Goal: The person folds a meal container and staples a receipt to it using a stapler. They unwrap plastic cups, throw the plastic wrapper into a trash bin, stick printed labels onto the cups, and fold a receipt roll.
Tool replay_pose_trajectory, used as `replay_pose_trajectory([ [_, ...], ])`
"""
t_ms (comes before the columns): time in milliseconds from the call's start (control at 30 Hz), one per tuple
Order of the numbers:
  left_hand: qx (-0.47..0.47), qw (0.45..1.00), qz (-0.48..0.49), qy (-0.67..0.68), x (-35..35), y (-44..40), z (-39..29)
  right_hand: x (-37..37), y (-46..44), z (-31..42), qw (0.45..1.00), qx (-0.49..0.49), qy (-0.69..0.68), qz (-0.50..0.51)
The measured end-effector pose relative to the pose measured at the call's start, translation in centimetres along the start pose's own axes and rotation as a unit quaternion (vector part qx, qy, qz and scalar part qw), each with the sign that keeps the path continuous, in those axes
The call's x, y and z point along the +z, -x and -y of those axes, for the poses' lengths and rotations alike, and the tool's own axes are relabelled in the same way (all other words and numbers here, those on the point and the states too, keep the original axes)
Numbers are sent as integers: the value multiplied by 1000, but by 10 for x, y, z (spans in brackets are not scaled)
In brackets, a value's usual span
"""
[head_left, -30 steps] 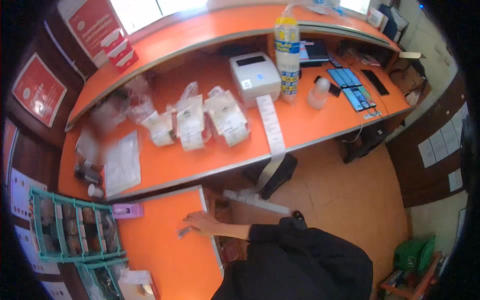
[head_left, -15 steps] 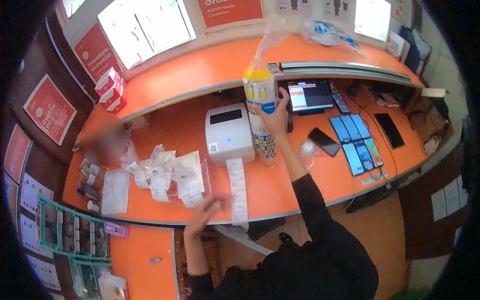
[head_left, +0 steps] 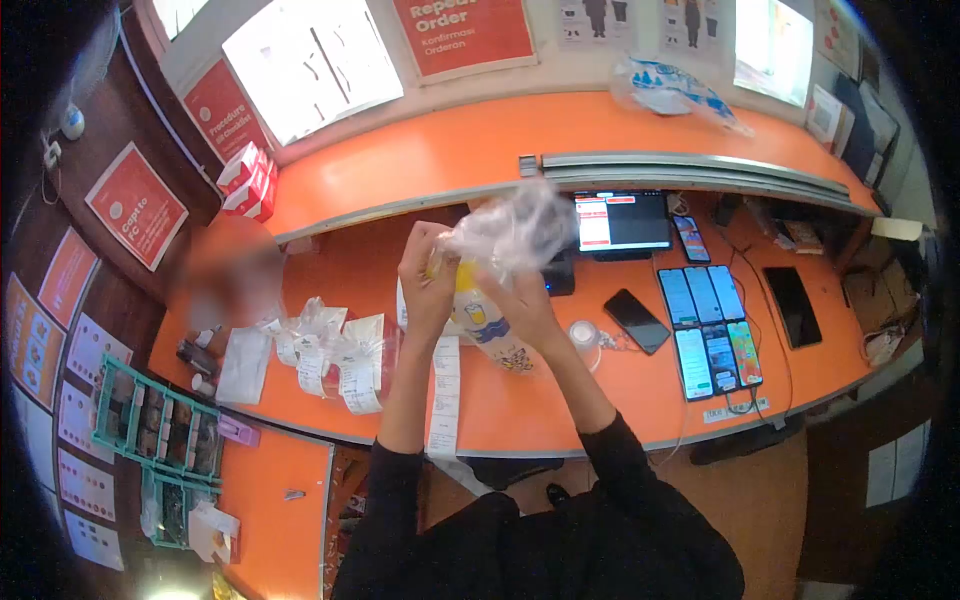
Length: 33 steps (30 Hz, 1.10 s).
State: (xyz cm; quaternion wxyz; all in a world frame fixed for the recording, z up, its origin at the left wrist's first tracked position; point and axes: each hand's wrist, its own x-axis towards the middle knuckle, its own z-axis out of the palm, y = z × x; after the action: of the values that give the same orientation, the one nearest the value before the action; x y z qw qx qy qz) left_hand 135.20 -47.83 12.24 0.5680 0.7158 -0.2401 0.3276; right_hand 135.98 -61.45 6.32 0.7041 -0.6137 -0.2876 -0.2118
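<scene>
1. The orange counter (head_left: pixel 615 420) spans the scene from left to right, with a raised ledge (head_left: pixel 440 140) along its far side.
2. A lower orange surface (head_left: pixel 262 475) adjoins it at the near left.
3. On the left stands a teal rack (head_left: pixel 165 425) with several compartments.
4. A red poster (head_left: pixel 465 35) is fixed to the far wall, above the ledge.
5. The plastic package (head_left: pixel 488 325), tube-shaped, with a yellow band and blue print, is tilted over the middle of the counter, between the two hands. Its clear, loose top is bunched and blurred at the far end; whether its base touches the counter I cannot tell.
6. Right of the package, a lit screen (head_left: pixel 625 222) stands under the ledge.
7. Clear bags (head_left: pixel 350 360) with printed slips lie left of the package.
8. A long paper strip (head_left: pixel 445 395) hangs over the counter's near edge, just left of the right forearm.
9. The left hand (head_left: pixel 428 282) and right hand (head_left: pixel 525 308) are both clamped on the package's upper part, one on either side.
10. Six lit phones (head_left: pixel 708 330) lie in two rows on the right; a dark phone (head_left: pixel 637 320) lies just left of them.
11. A small clip (head_left: pixel 294 494) lies on the lower surface.
</scene>
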Motion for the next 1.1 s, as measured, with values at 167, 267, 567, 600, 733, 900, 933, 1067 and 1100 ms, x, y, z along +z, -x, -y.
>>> replay_pose_trajectory([
  [167, 79, 995, -58, -37, 2, 6, 0, 0, -25, 29, 993, -86, 78, 29],
  [267, 49, 995, -85, -7, -1, 24, -2, 6, -17, 20, 976, -123, 181, -1],
  [567, -1, 986, -134, 103, 10, 40, -8, 23, 7, 36, 992, 13, 95, -87],
  [600, -21, 988, -118, 102, 5, 41, -14, 27, 6, 31, 990, -72, 73, -99],
  [733, -60, 990, -68, 112, -18, 57, -7, 37, 21, 51, 991, -81, 62, -89],
  [900, -82, 986, 21, 141, -39, 39, -29, 35, 16, 59, 998, -60, 22, -21],
  [933, -44, 992, 86, 81, -42, 36, -28, 36, 15, 62, 978, -125, 160, -55],
  [1067, -61, 981, 132, 130, -36, 37, -25, 28, 12, 43, 971, -160, 157, -77],
  [1100, -68, 978, 122, 156, -34, 35, -21, 29, 14, 40, 978, -144, 116, -98],
])
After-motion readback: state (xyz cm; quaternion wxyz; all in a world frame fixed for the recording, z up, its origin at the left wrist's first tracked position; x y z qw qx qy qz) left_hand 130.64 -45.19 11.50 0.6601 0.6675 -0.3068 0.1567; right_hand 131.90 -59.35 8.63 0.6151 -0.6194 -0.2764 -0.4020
